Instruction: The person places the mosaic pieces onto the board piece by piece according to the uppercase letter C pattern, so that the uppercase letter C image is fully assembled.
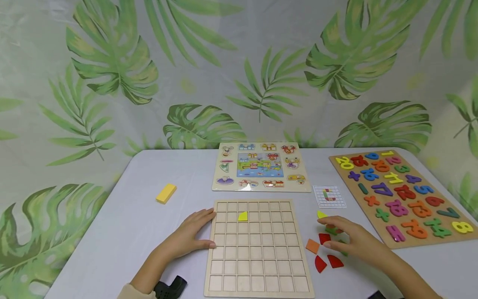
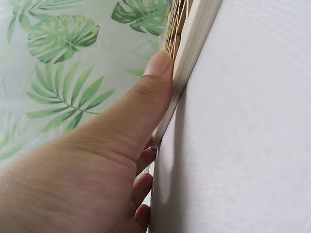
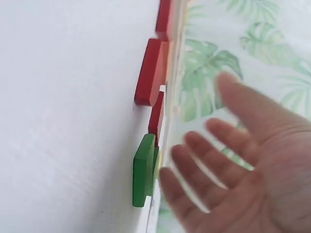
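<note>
A wooden grid board [image 1: 254, 241] lies in front of me, with a yellow quarter-circle piece [image 1: 243, 216] in a cell of its second column, near the top. My left hand [image 1: 185, 235] rests against the board's left edge, thumb and fingertips touching it; the left wrist view shows the thumb [image 2: 154, 80] on that edge. Over the loose pieces right of the board hovers my right hand [image 1: 358, 241], fingers apart and nothing held. Beneath and around it lie red pieces [image 1: 335, 261], an orange square [image 1: 312, 246], green pieces [image 3: 143, 170] and another yellow piece [image 1: 321, 214], some partly hidden.
A small printed pattern card [image 1: 330, 197] lies beyond the right hand. Behind the board is a picture puzzle [image 1: 261, 187]; a number board [image 1: 392, 199] lies at right. A yellow block [image 1: 166, 193] sits at left, and a black device [image 1: 172, 287] is by the left wrist.
</note>
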Available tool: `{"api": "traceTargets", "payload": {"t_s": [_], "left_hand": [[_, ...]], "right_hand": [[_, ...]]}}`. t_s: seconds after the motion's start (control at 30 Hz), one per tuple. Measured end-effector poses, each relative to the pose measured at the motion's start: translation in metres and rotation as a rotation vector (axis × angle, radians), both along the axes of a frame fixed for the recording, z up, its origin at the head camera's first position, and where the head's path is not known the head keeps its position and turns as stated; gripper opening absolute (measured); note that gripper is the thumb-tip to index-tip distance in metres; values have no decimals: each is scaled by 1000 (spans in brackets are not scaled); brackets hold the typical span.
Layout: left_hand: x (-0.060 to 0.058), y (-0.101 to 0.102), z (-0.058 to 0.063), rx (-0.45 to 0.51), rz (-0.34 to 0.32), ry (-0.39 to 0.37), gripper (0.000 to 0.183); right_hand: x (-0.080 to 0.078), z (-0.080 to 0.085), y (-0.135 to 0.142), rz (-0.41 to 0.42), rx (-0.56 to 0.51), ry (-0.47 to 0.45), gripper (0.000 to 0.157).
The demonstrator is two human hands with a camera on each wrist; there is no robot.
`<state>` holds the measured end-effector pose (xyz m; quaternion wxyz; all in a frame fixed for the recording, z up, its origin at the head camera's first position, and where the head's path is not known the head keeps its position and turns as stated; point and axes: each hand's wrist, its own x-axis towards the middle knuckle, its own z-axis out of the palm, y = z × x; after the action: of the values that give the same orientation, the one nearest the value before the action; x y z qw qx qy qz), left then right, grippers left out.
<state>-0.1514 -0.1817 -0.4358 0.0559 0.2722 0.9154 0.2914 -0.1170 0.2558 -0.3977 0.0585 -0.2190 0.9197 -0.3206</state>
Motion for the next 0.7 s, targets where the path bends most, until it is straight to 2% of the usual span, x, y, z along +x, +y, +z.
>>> {"api": "traceTargets", "payload": {"t_s": [0.13,0.37,0.57,0.7], "left_hand": [[0,0,0,-4,2,-4,87],[0,0,1,-3,-1,-4,87],[-1,-1,-1,-4,-5,0,87],[-1,-1,-1,-5,-4,6,87]], "right_hand": [[-1,-12,9,37,51,9,50],[-4,-20,8,13,124,69,29],[-4,-18,5,12,101,104,23],[-3,-9,-3,14,78,132,26]]}}
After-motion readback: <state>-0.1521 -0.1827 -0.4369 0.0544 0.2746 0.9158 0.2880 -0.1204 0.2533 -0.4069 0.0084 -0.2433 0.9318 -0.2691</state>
